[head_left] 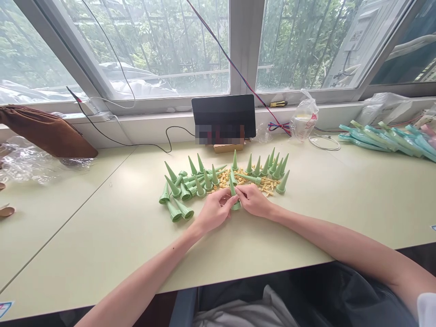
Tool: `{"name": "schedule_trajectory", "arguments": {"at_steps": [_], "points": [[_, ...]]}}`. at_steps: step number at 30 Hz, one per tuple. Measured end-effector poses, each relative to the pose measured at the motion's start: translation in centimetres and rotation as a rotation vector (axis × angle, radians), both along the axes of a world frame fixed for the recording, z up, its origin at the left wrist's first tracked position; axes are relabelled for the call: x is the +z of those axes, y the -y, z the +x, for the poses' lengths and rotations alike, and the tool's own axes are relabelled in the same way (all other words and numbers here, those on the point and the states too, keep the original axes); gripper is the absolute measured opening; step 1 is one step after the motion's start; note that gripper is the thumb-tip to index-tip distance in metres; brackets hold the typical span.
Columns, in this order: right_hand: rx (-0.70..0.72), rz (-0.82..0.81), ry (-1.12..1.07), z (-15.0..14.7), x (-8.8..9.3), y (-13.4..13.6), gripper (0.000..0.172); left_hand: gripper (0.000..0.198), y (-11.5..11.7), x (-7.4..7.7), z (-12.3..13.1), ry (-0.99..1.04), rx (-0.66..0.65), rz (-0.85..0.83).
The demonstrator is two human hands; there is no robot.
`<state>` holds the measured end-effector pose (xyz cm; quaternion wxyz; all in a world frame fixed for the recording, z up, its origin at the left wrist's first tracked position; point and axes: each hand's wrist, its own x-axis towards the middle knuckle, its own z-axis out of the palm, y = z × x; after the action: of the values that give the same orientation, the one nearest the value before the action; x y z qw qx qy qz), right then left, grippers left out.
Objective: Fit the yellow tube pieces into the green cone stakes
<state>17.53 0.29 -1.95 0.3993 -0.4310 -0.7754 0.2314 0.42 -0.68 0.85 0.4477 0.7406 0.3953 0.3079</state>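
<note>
A green plastic cone-shaped spike [232,187] stands point up between my hands, its wide threaded collar near the table. My left hand [217,209] is closed around its lower left side. Against the spike's right side, the fingers of my right hand [254,200] are pinched together; whatever they hold is hidden. Behind the hands lies a pile of small yellow plastic pieces [243,174]. More green spikes [200,187] surround the pile, some upright and others lying on their sides, with two lying at the front left [174,211].
A tablet [224,116] leans at the back on a cardboard stand [229,148]. A brown pouch [47,131] and clear plastic wrap [34,163] lie left. Toward the right are a bagged cup [304,119], a coiled white cable [324,143] and blue-green bagged items [388,136].
</note>
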Motion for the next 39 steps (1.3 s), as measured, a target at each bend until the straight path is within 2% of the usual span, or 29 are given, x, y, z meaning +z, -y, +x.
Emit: {"name": "schedule_trajectory", "arguments": {"at_steps": [18,29,39], "points": [[0.013,0.005,-0.022,0.02,0.09,0.04,0.035,0.028,-0.12,-0.43,0.01,-0.064,0.037,0.139],[0.007,0.018,-0.022,0.01,0.07,-0.08,0.036,0.030,-0.25,-0.51,-0.07,-0.041,0.021,0.096],[0.011,-0.007,-0.018,0.02,0.06,0.04,0.036,0.030,-0.07,-0.26,-0.06,-0.001,-0.005,-0.014]]}}
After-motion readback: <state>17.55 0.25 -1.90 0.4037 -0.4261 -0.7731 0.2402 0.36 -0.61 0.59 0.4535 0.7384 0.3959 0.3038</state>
